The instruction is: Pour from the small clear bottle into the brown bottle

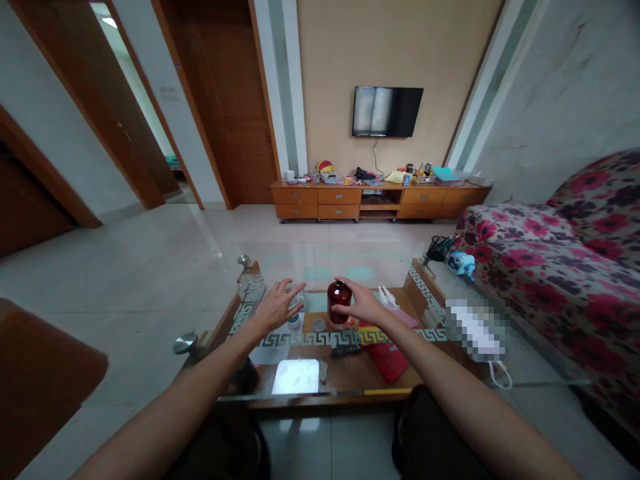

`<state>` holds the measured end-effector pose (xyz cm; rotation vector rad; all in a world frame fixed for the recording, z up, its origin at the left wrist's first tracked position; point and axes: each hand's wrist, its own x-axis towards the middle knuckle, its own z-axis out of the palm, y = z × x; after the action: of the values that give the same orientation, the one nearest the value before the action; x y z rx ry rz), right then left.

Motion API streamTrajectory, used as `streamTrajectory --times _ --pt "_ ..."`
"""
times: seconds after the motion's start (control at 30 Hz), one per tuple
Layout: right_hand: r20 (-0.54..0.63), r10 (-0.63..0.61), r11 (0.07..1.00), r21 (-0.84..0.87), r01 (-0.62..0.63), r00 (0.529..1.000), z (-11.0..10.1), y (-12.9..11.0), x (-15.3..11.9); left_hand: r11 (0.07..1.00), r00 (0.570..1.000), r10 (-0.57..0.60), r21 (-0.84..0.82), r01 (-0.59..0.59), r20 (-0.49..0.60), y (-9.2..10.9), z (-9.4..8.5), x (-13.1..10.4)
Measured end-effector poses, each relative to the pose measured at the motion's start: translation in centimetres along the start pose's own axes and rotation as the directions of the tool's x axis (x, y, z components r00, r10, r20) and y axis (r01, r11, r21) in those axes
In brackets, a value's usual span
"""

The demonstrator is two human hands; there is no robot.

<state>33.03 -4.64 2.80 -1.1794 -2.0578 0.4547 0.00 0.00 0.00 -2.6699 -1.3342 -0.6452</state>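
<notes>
A dark red, shiny bottle or jar (339,303) stands upright on the glass coffee table (310,339). My right hand (363,303) is at its right side, thumb and fingers spread around it; whether the skin touches it is hard to tell. To the left, my left hand (281,305) hovers with fingers apart and holds nothing. Beside and partly behind that hand is a clear glass object (298,293). A small round clear item (319,325) lies between the two hands.
Below the glass are a white square item (296,377) and a red packet (389,361). A clear container (250,287) is at the left. A blue-white object (461,263) sits by the flowered sofa (540,267).
</notes>
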Motion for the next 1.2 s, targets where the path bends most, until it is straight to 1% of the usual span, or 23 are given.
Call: streamTrajectory --times 0.07,0.1,0.17,0.2,0.27,0.3,0.37,0.43,0.5,0.63,0.77,0.83,0.9,1.0,1.2 --pt "-0.007 0.028 1.000 0.012 -0.028 1.000 0.2 0.1 0.0 0.991 1.000 0.006 -0.135 -0.005 0.010 0.3 0.4 0.0" --pt "-0.011 0.048 0.999 0.022 -0.048 0.999 0.4 0.2 -0.1 0.978 1.000 -0.014 -0.206 0.018 0.020 0.3 0.7 -0.1" --pt "-0.015 0.087 0.995 0.057 -0.086 0.996 0.7 0.4 -0.1 0.936 0.990 -0.126 -0.323 0.140 0.065 0.3 1.4 -0.1" --pt "-0.017 0.104 0.992 0.078 -0.103 0.994 0.8 0.5 -0.1 0.905 0.975 -0.200 -0.364 0.222 0.098 0.2 1.8 -0.1" --pt "-0.027 0.138 0.983 0.125 -0.133 0.990 1.3 0.8 -0.2 0.837 0.932 -0.328 -0.409 0.363 0.155 0.1 2.2 -0.1" --pt "-0.033 0.154 0.978 0.149 -0.148 0.987 1.5 0.9 -0.3 0.813 0.914 -0.368 -0.417 0.406 0.172 0.1 2.3 -0.1" --pt "-0.042 0.176 0.965 0.205 -0.164 0.983 2.0 1.0 -0.4 0.801 0.899 -0.400 -0.409 0.436 0.175 0.3 2.1 -0.1" --pt "-0.041 0.170 0.955 0.254 -0.154 0.985 2.5 1.0 -0.5 0.814 0.900 -0.408 -0.387 0.434 0.151 0.7 1.5 -0.1" --pt "-0.039 0.142 0.957 0.262 -0.127 0.989 2.7 0.7 -0.6 0.823 0.908 -0.400 -0.387 0.416 0.125 1.3 0.5 0.0" --pt "-0.056 0.060 0.985 0.162 -0.050 0.997 2.4 -0.4 -0.4 0.829 0.925 -0.372 -0.422 0.367 0.075 2.7 -2.2 0.5" --pt "-0.051 0.014 0.995 0.097 -0.009 0.999 1.9 -1.6 -0.3 0.900 0.956 -0.274 -0.377 0.218 -0.102 3.9 -4.8 1.0" --pt "-0.030 0.016 0.996 0.085 -0.013 0.999 1.8 -2.0 -0.4 0.930 0.954 -0.237 -0.325 0.169 -0.183 4.2 -5.9 1.1" --pt "-0.017 0.010 0.998 0.067 -0.009 1.000 1.7 -2.4 -0.4 0.949 0.950 -0.212 -0.280 0.144 -0.231 4.4 -6.7 1.1" --pt "-0.010 -0.007 0.999 0.044 0.008 1.000 1.6 -2.9 -0.5 0.965 0.953 -0.177 -0.235 0.119 -0.246 4.6 -7.5 1.0" --pt "0.004 -0.011 0.999 0.039 0.011 1.000 1.4 -3.7 -0.6 0.982 0.975 -0.142 -0.147 0.117 -0.171 5.1 -8.7 0.9"
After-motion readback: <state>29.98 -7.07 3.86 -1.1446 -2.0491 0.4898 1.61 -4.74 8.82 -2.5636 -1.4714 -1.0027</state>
